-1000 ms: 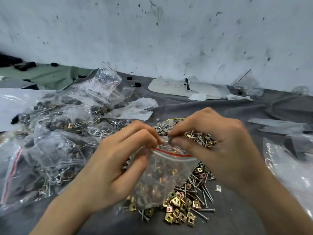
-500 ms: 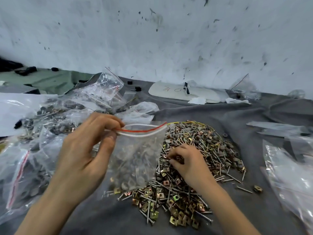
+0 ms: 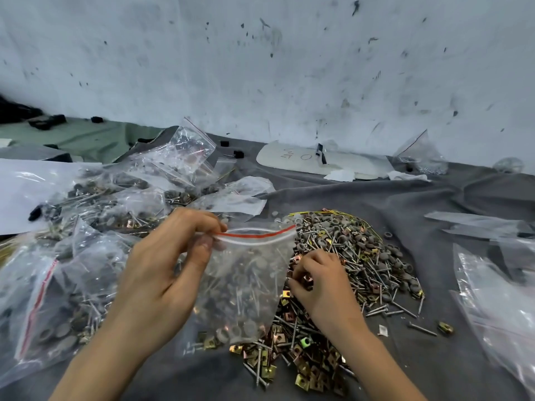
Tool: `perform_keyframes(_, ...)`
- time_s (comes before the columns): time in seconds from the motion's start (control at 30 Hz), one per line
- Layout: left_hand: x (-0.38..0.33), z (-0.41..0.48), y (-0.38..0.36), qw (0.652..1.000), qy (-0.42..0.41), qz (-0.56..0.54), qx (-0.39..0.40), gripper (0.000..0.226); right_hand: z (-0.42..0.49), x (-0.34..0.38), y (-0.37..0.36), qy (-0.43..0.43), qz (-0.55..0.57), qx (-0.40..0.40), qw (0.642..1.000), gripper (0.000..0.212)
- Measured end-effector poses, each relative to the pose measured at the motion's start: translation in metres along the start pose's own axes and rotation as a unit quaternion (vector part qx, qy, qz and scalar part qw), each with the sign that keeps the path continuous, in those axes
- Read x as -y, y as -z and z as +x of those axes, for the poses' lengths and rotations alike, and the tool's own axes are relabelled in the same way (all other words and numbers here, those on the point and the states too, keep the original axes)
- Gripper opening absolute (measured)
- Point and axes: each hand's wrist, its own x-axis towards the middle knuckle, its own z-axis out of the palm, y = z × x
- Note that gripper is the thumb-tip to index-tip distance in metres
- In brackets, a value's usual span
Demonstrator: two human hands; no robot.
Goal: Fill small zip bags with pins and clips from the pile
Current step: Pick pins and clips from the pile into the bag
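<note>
We held the zip bag [image 3: 246,285] by its red-striped top corner, pinched between the fingers [image 3: 202,224] and thumb of our left hand [image 3: 162,270]. It hung partly filled over the left edge of the pile [image 3: 362,256] on the grey cloth [image 3: 434,198]. Our right hand [image 3: 321,287] rested on the pile, its fingers curled round a copper clip [image 3: 307,277]. Filled bags [image 3: 86,227] lay at the left.

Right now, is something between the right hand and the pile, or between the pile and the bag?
Nothing visible. The right hand pinches a clip on the pile; the left hand holds the bag right beside it.
</note>
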Motion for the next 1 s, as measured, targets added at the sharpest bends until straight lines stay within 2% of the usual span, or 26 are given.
perform_keyframes(0.13, 0.003, 0.001, -0.002, 1.0, 0.003, -0.005, -0.005, 0.02, -0.005, 0.001, -0.004, -0.017, -0.022, -0.022, 0.999, 0.008)
perform_keyframes(0.27, 0.003, 0.002, -0.014, 0.999, 0.025, -0.019, -0.026, 0.016, -0.004, 0.006, -0.008, -0.027, -0.101, 0.008, 0.994, 0.02)
perform_keyframes(0.4, 0.002, 0.0, -0.027, 0.998, 0.038, -0.037, -0.034, 0.014, -0.003, 0.008, -0.011, -0.045, -0.132, 0.019, 0.99, 0.032)
perform_keyframes(0.63, 0.003, -0.001, -0.028, 0.997, 0.053, -0.04, -0.045, 0.016, -0.001, 0.008, -0.017, -0.091, -0.056, -0.017, 0.994, 0.018)
perform_keyframes(0.77, -0.003, 0.0, -0.033, 0.992, 0.061, -0.069, -0.081, 0.016, -0.001, 0.007, -0.024, -0.084, -0.03, -0.06, 0.994, 0.015)
perform_keyframes(0.9, -0.01, 0.002, -0.038, 0.993, 0.03, -0.092, -0.067, 0.015, 0.001, 0.009, -0.022, -0.087, 0.026, -0.092, 0.992, 0.013)
perform_keyframes(1.0, -0.004, 0.004, -0.031, 0.99, 0.054, -0.112, -0.07, 0.018, 0.004, 0.001, 0.0, -0.13, 0.098, -0.117, 0.98, 0.01)
